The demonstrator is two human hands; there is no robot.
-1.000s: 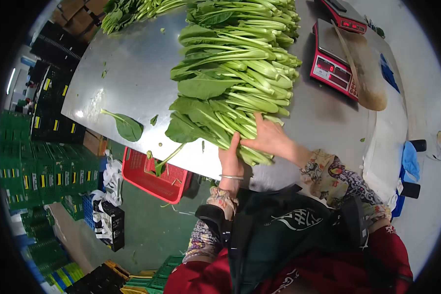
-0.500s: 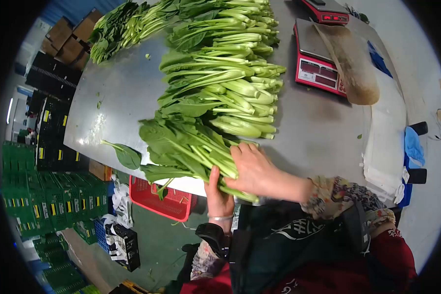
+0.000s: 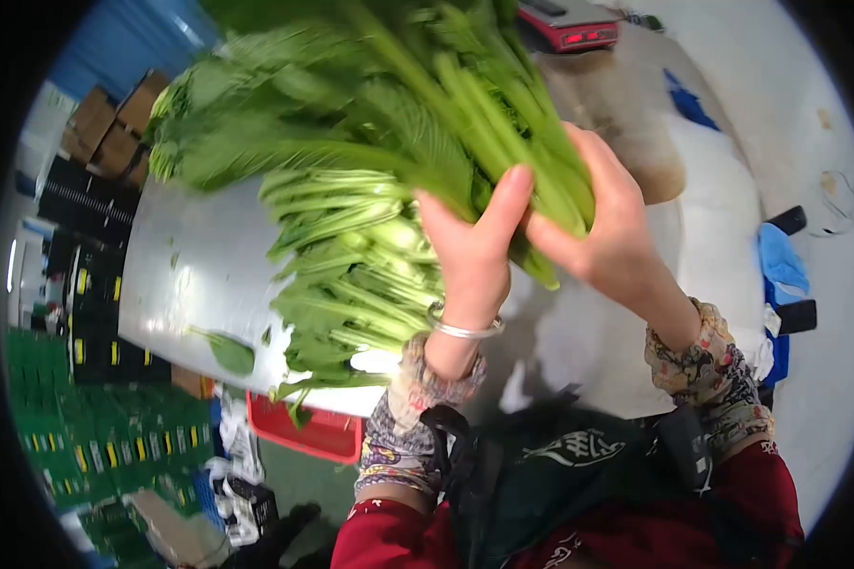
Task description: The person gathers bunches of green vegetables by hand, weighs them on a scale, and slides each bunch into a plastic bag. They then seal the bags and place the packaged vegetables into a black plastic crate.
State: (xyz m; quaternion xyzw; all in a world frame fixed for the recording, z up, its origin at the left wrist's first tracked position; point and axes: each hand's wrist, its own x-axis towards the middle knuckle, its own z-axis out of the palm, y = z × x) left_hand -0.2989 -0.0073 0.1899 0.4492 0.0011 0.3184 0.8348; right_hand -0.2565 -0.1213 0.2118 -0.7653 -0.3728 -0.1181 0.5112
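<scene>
A large bunch of leafy greens (image 3: 484, 104) is held up over the metal table (image 3: 185, 275), its leaves toward the upper left and its stalks toward my hands. My left hand (image 3: 474, 247) wraps round the lower side of the bunch, thumb up along the stalks. At the stalk ends, my right hand (image 3: 607, 209) grips from the right. Below and behind the bunch, more greens (image 3: 351, 284) lie on the table. A single loose leaf (image 3: 228, 351) lies near the table's front left edge.
A red scale (image 3: 584, 36) stands at the back right, near a blue cloth (image 3: 690, 100). Below the table's front edge is a red basket (image 3: 304, 431). Green crates (image 3: 114, 446) and black crates (image 3: 81, 209) are stacked at the left, with cardboard boxes (image 3: 100, 123) behind.
Both hands have moved up and away from the table's front edge, with a bunch of greens now raised between them. The raised bunch covers much of the row and part of the scale area.
</scene>
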